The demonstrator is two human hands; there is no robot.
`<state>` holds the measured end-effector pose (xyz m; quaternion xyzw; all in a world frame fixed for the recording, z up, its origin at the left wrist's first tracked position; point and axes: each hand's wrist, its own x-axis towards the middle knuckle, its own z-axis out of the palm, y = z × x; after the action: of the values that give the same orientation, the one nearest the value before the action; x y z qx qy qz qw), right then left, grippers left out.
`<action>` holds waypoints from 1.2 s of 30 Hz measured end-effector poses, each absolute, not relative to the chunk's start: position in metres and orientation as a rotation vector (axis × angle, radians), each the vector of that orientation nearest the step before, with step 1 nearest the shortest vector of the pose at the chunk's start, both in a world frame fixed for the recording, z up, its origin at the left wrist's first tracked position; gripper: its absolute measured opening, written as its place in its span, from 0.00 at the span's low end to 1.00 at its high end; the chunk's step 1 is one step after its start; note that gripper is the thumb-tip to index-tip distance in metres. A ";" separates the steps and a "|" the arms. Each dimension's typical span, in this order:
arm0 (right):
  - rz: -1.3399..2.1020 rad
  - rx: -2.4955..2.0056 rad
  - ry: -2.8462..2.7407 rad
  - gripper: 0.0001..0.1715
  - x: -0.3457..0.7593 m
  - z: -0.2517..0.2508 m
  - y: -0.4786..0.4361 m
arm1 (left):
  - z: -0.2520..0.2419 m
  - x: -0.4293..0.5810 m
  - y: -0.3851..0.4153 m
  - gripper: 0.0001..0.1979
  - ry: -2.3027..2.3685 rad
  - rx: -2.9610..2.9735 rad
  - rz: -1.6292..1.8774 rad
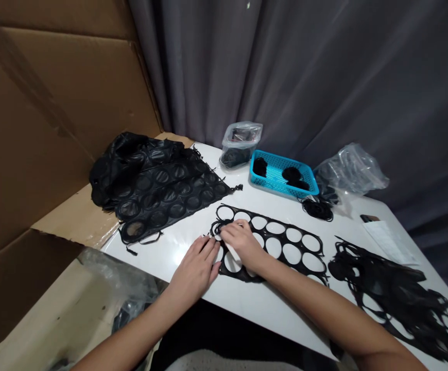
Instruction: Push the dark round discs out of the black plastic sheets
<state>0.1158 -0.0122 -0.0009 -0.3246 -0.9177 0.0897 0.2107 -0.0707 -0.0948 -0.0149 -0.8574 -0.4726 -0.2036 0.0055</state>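
A black sheet [265, 233] with rows of round holes lies flat on the white table. At its left end my left hand [196, 263] rests with fingers stretched out, fingertips pressing near the edge. My right hand [243, 242] is closed over the upper left holes, and a slim white handle [234, 251] shows under its palm. The tool's working end is hidden by the fingers. Thin loose black rings [219, 225] bunch beside the right fingertips, close to the left fingers.
On the left lies a crumpled black sheet [170, 193] with circles. Behind are a bagged container [239, 144], a blue basket [274, 190] holding black bundles, and a clear plastic bag [357, 167]. Tangled black cut-out sheets [397, 293] and white paper [390, 241] lie right. Cardboard [65, 87] stands left.
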 end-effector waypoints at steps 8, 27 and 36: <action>0.247 -1.476 -1.865 0.11 0.173 0.028 0.073 | -0.009 -0.073 -0.093 0.18 -1.494 -2.658 -0.642; 0.925 -1.212 -2.054 0.11 0.159 0.004 -0.033 | -0.015 -0.042 -0.091 0.19 -1.353 -2.773 -0.634; 0.542 -1.006 -2.429 0.08 0.158 0.002 -0.043 | -0.015 -0.040 -0.091 0.19 -1.375 -2.774 -0.625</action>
<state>0.1580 -0.0427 0.0021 -0.3649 -0.8814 0.1965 0.2266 -0.0403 -0.0909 -0.0151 -0.8783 -0.4352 -0.1978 -0.0086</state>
